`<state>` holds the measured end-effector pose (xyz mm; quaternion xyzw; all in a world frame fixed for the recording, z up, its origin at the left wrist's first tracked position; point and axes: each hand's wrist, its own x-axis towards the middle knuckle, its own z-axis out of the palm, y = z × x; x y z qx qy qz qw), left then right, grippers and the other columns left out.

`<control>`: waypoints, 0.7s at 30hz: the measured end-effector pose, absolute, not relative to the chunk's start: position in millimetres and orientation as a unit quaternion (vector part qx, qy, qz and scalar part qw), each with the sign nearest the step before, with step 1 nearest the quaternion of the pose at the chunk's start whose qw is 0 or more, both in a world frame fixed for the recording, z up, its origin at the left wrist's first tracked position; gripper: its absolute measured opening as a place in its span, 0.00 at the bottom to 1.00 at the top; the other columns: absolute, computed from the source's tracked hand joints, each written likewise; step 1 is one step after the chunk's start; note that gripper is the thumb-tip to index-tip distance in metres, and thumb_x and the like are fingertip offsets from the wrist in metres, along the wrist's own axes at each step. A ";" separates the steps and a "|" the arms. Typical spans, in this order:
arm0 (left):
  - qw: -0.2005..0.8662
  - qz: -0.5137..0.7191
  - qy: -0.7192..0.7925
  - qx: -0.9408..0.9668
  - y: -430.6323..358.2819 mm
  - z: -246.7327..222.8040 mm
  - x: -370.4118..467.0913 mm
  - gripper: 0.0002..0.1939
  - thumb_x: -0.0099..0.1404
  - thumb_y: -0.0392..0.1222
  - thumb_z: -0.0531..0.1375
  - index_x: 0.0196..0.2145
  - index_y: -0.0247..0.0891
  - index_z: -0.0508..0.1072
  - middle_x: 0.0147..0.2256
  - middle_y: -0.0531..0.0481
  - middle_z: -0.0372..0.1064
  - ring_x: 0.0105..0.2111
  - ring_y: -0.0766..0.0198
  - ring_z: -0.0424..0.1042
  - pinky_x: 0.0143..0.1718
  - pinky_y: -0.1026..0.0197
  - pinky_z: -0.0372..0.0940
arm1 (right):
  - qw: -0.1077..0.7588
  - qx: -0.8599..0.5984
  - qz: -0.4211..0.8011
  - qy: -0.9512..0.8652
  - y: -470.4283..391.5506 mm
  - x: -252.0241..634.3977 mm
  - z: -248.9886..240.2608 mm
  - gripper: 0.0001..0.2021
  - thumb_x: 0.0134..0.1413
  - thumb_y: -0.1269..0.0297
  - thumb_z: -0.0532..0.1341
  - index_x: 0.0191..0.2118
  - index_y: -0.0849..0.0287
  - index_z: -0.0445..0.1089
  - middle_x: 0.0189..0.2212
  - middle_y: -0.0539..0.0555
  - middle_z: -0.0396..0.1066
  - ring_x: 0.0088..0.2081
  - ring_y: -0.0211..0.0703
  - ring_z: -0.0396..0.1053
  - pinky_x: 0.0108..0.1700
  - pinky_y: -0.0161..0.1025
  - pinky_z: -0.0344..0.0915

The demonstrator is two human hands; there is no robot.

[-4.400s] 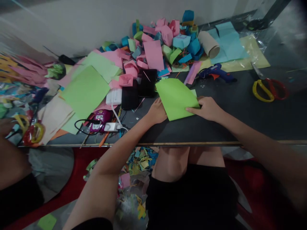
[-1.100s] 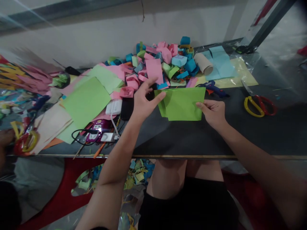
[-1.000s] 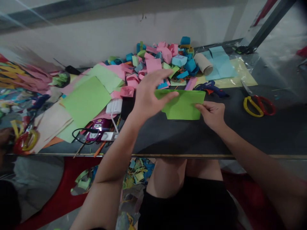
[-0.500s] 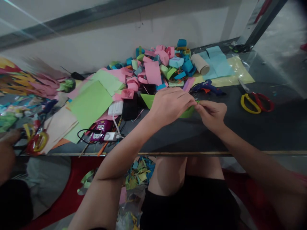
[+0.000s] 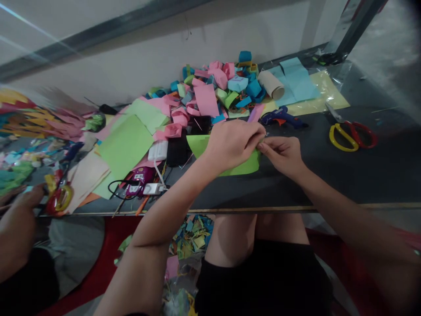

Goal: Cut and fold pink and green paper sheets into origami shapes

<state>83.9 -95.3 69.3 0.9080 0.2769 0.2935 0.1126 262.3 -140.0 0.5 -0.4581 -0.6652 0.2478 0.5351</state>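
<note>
A bright green piece of paper hangs bent between my hands, just above the dark tabletop. My left hand covers much of it, with the fingers pinched at its upper right edge. Against those fingertips, my right hand pinches the same edge between thumb and forefinger. Exactly what happens at the fingertips is too small to make out. Close behind my hands lies a blue glue gun with an orange trigger. Scissors with yellow and red handles rest to the right.
Folded paper pieces are heaped at the back beside a cardboard roll. Green sheets, a black phone, a white adapter and a purple device lie left. Another person's hand is near other scissors.
The green paper has swung toward me, and more of it shows below and left of my left hand. My right hand has shifted slightly left. The other person's arm has come further into view.
</note>
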 end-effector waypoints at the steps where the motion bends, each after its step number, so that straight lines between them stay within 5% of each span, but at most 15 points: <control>1: 0.107 0.292 0.274 0.910 -97.2 70.9 83.0 0.14 0.73 0.49 0.55 0.38 0.42 0.78 0.32 0.49 0.77 0.38 0.59 0.76 0.46 0.57 0.67 | 0.529 -0.464 0.242 -0.668 -141.0 262.4 0.3 0.22 0.61 0.42 0.61 0.27 0.56 0.76 0.19 0.48 0.69 0.21 0.37 0.65 0.24 0.35 0.60; 6: 0.038 0.293 0.282 0.913 -98.9 90.8 56.1 0.17 0.67 0.59 0.64 0.43 0.44 0.79 0.40 0.47 0.78 0.45 0.52 0.76 0.52 0.50 0.66 | 0.564 -0.517 0.109 -0.634 -147.8 266.6 -5.5 0.17 0.63 0.47 0.61 0.30 0.52 0.78 0.22 0.52 0.75 0.24 0.42 0.71 0.29 0.39 0.65; 9: -0.011 0.321 0.279 0.905 -93.3 97.7 30.7 0.08 0.67 0.52 0.66 0.38 0.47 0.81 0.34 0.50 0.79 0.38 0.54 0.77 0.46 0.48 0.68 | 0.595 -0.518 0.039 -0.614 -148.9 270.8 -9.2 0.16 0.65 0.49 0.59 0.34 0.50 0.80 0.29 0.56 0.80 0.30 0.48 0.77 0.34 0.43 0.71; 14: 0.067 0.401 0.278 0.870 -96.2 85.0 11.1 0.06 0.69 0.51 0.64 0.38 0.55 0.82 0.30 0.54 0.79 0.33 0.58 0.77 0.41 0.49 0.71 | 0.622 -0.458 -0.022 -0.635 -146.3 275.5 -9.5 0.12 0.64 0.56 0.61 0.37 0.52 0.82 0.32 0.56 0.82 0.31 0.48 0.79 0.35 0.43 0.73; 19: 0.182 0.409 0.368 0.815 -76.7 68.8 9.8 0.13 0.65 0.55 0.66 0.34 0.44 0.83 0.28 0.51 0.79 0.29 0.59 0.76 0.31 0.56 0.73 | 0.566 -0.481 0.204 -0.638 -126.3 277.1 -12.0 0.20 0.57 0.47 0.67 0.21 0.54 0.73 0.14 0.48 0.65 0.21 0.41 0.68 0.22 0.38 0.63; 21: 0.205 0.378 0.373 0.822 -58.4 65.9 6.6 0.13 0.65 0.53 0.66 0.38 0.41 0.82 0.33 0.49 0.80 0.36 0.56 0.79 0.41 0.52 0.75 | 0.552 -0.477 0.319 -0.605 -114.8 276.8 -13.1 0.21 0.55 0.45 0.68 0.20 0.53 0.71 0.14 0.47 0.63 0.21 0.41 0.68 0.21 0.37 0.64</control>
